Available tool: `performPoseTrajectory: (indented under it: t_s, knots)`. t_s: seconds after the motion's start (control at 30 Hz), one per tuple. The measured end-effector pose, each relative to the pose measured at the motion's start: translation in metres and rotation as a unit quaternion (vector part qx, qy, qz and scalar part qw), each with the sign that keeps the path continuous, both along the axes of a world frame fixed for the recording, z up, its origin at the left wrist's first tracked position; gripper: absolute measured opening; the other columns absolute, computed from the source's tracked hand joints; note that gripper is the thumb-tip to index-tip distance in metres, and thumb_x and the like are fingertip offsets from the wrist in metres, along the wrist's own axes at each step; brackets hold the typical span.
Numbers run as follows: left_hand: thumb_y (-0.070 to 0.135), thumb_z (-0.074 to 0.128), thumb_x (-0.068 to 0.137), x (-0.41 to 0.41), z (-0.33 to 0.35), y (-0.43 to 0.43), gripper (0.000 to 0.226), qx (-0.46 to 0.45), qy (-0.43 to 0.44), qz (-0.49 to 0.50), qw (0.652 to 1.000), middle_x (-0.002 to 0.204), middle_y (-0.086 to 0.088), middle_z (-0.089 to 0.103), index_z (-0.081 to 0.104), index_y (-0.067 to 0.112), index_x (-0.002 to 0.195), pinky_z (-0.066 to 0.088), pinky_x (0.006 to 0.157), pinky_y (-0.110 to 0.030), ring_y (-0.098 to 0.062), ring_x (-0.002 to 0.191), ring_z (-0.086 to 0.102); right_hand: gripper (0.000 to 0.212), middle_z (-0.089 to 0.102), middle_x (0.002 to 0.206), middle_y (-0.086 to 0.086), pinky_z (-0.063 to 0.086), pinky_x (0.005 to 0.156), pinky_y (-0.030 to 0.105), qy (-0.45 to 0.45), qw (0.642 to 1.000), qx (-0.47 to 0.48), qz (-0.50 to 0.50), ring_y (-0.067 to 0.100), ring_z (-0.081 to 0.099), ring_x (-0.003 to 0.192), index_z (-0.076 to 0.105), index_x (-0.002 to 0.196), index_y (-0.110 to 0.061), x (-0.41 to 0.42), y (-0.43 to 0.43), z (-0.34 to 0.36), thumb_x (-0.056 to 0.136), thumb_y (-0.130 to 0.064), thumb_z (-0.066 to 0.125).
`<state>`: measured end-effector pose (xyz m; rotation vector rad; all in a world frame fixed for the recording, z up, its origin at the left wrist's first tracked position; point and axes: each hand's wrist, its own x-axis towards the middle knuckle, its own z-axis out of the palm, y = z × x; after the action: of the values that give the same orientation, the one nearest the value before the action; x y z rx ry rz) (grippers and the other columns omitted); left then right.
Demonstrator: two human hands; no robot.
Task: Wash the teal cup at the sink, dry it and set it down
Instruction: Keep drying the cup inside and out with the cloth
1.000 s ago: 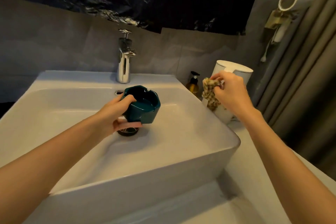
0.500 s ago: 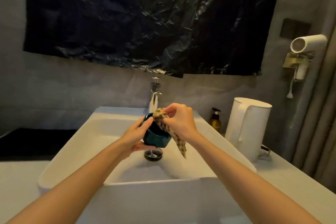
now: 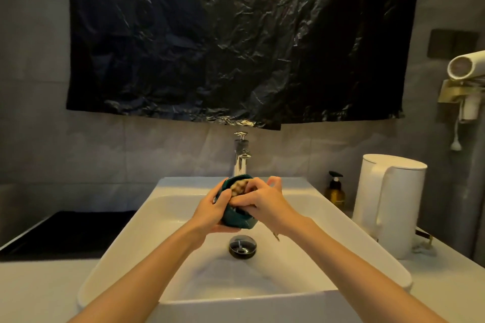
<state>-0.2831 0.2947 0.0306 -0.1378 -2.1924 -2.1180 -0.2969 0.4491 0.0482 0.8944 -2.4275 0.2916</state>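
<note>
Left hand [image 3: 210,211] grips the small dark teal cup [image 3: 236,219] from its left side and underneath, fingers curled round the body, thumb up near the rim. The cup is in the air above the basin of the white rectangular sink [image 3: 183,207], a bit behind and above the round dark drain plug [image 3: 242,244], not touching the basin. It is tilted, mouth facing up and away toward the chrome tap [image 3: 241,157].

Right hand [image 3: 265,203] comes in from the right. Its fingers are bent and pinch the beige checked cloth [image 3: 238,187], pushing a bunched part of it into the cup's mouth. One finger sticks up loose above the rim. A thin tail of the cloth hangs under the right wrist over the basin. The two hands touch at the cup.

The sink sits on a pale desk [image 3: 39,288]. On the desk right of the sink stands a tall white jug kettle [image 3: 388,204] with its handle facing the sink. An amber pump bottle with a black top [image 3: 335,190] stands between the kettle and the sink's back corner.

A flat black panel [image 3: 68,233] lies left of the sink. A crinkled black plastic sheet [image 3: 236,39] covers the wall above the tap. A white hair dryer in a wall holder [image 3: 467,65] is at the far right edge, partly cut off. Lighting is dim and warm.
</note>
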Motion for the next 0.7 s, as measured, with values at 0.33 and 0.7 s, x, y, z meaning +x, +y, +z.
performPoseTrajectory:
  t_s: [0.33, 0.7]
  knots:
    - [0.026, 0.047, 0.096, -0.021, -0.001, 0.001, 0.04, -0.047, 0.022, 0.011, 0.999, 0.126, -0.005, 0.047, 0.041, 0.035, 0.134, 0.059, 0.06, -0.034, -0.027, 0.107, 0.052, 0.037, 0.066, 0.115, -0.007, 0.013, 0.089, 0.039, 0.082, 0.978, 0.105, -0.158, 0.017, 0.029, 0.122, 0.063, 0.109, -0.027, -0.015, 0.009, -0.011, 0.099, -0.038, 0.03]
    - [0.028, 0.043, 0.098, -0.026, -0.004, -0.008, 0.028, -0.049, 0.037, -0.029, 0.998, 0.118, -0.002, 0.053, 0.047, 0.036, 0.124, 0.059, 0.061, -0.037, -0.025, 0.098, 0.06, 0.047, 0.041, 0.144, -0.022, 0.004, 0.101, 0.049, -0.047, 0.994, 0.093, -0.038, 0.024, 0.004, 0.137, 0.044, 0.135, -0.046, -0.014, 0.002, -0.011, 0.101, -0.018, 0.025]
